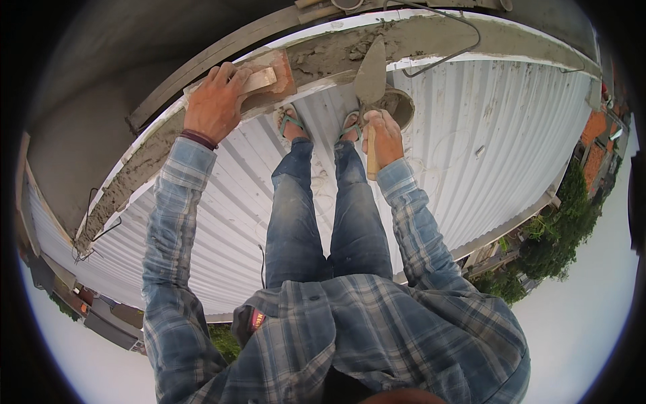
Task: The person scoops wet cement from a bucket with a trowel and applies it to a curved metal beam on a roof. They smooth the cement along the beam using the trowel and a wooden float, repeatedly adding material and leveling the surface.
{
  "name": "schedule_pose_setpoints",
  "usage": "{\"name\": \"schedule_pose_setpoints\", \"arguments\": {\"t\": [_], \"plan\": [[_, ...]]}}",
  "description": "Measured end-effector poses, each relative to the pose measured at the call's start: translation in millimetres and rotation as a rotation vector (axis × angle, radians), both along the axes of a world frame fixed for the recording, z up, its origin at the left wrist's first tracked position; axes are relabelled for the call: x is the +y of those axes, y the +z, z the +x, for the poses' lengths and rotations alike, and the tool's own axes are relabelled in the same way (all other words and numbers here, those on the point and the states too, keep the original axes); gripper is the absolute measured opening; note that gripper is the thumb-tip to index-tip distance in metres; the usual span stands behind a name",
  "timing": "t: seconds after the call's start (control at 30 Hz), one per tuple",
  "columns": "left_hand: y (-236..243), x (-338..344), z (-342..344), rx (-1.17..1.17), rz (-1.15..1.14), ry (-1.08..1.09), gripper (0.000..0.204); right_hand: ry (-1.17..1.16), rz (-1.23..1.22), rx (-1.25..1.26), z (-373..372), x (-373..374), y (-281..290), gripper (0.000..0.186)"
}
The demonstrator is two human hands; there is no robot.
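So the person had both hands busy. The left hand [214, 101] was curled snugly around the pale block handle of a wooden float [285, 71], which sat over the near edge of a mortar-coated ledge [434, 37]. The right hand [385, 140] was closed around the wooden grip of a trowel [372, 71], its muddy blade pointing away toward the ledge; couldn't tell if the tip touched. A bucket [405, 108] was partly hidden behind the trowel, near the sandalled right foot [350, 124]. Bent metal rod [479, 34] hung around the ledge further right, with white corrugated roofing [505, 121] below.
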State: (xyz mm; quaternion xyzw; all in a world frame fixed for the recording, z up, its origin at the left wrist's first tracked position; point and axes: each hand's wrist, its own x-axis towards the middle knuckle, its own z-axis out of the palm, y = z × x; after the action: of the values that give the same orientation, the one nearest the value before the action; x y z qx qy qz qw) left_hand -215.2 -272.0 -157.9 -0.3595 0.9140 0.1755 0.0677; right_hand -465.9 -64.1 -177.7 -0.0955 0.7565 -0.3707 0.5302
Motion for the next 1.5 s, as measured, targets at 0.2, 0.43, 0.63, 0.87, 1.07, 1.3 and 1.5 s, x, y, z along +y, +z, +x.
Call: {"name": "schedule_pose_setpoints", "arguments": {"t": [0.2, 0.43, 0.63, 0.87, 1.07, 1.3, 1.5], "plan": [[28.6, 24.5, 67.6, 0.257, 0.248, 0.460, 0.047, 0.040, -0.074, 0.630, -19.6, -24.6, -11.5, 0.044], [21.9, 121.9, 91.6, 0.606, 0.633, 1.086, 0.048, 0.443, -0.139, 1.066, -39.5, -21.6, -112.3, 0.040], [14.7, 180.7, 116.3, 0.663, 0.698, 1.423, 0.038, 0.656, -0.258, 1.195, -46.2, -7.1, -147.6, 0.034], [12.3, 212.3, 111.2, 0.737, 0.745, 1.705, 0.038, 0.516, -0.206, 1.025, -28.0, -14.4, -121.6, 0.033], [-3.9, 237.6, 99.1, 0.782, 0.912, 1.867, 0.039, 0.589, -0.201, 1.079, -37.1, -12.2, -130.6, 0.035], [-36.8, 285.7, 65.5, 0.740, 1.151, 1.840, 0.047, 0.556, -0.277, 1.126, -41.5, -11.7, -112.8, 0.032], [-34.1, 315.6, 46.4, 0.832, 1.034, 2.048, 0.042, -0.024, 0.041, 0.215, -41.5, 34.8, -45.9, 0.031]]}}
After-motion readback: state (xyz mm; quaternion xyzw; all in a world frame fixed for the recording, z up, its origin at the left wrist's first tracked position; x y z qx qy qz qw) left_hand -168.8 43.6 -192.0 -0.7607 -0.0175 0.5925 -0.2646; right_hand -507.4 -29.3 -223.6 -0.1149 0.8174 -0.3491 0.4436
